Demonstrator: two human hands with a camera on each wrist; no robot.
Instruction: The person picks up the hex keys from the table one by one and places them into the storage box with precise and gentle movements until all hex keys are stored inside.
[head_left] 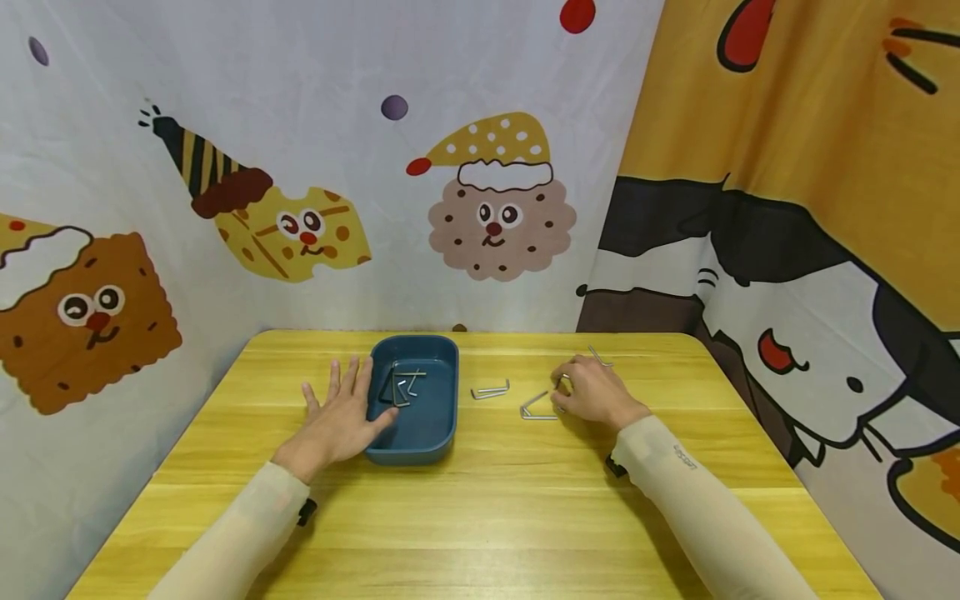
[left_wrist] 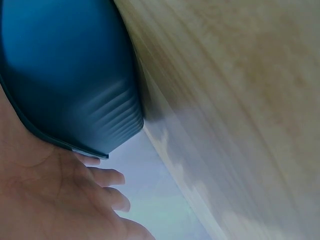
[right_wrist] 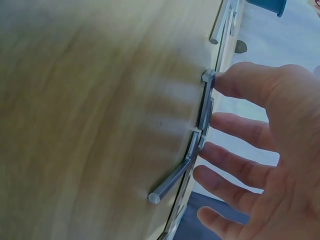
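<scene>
My left hand lies spread along the left side of a blue tray, thumb over its rim. In the left wrist view the palm sits against the tray's wall. Several L-shaped hex keys lie inside the tray. My right hand is low over the table at the right, among more hex keys. The right wrist view shows its thumb at the bent end of one hex key, fingertips beside it and spaced apart. Another hex key lies close by. Whether the fingertips bear on the metal is unclear.
Between tray and right hand lie a pair of hex keys and, nearer the hand, another group. One more hex key lies behind the right hand. The wooden table ends at a cartoon-printed curtain.
</scene>
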